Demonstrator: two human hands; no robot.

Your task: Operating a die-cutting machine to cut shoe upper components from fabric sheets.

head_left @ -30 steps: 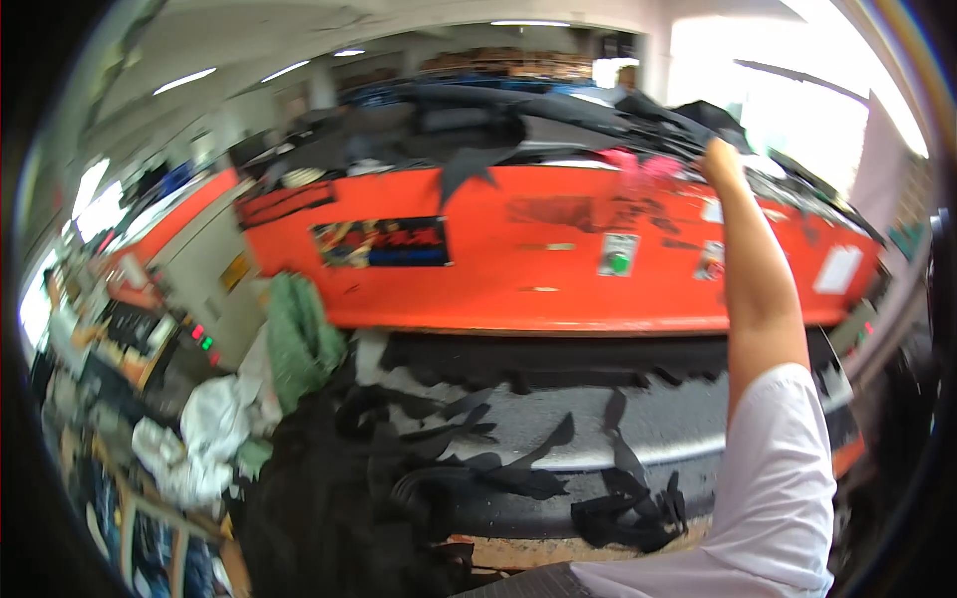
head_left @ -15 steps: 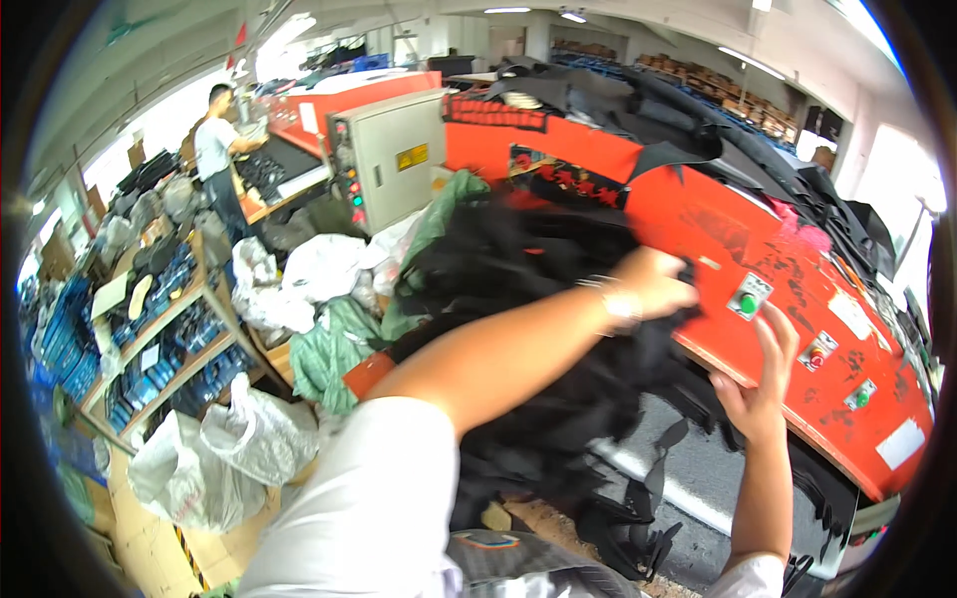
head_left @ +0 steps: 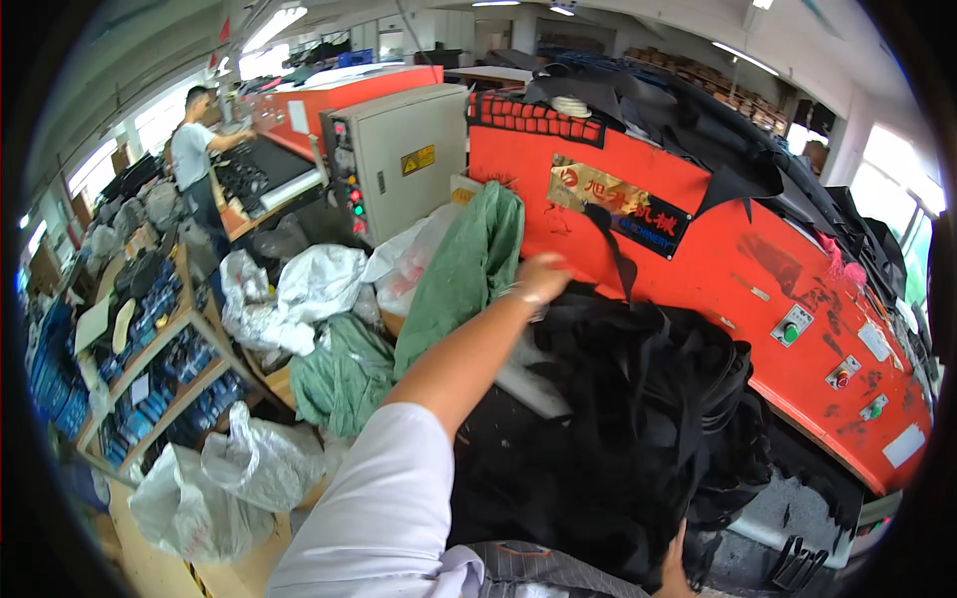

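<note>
The left hand, too blurred to tell its grip, is at the eleven o'clock edge, and the right hand, partly hidden, grip unclear, at five o'clock, of a black cloth heap before a red machine at one o'clock, a green sack at ten.

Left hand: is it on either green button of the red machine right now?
No, the left hand is by the black scrap pile, clearly apart from both green buttons on the red machine.
</note>
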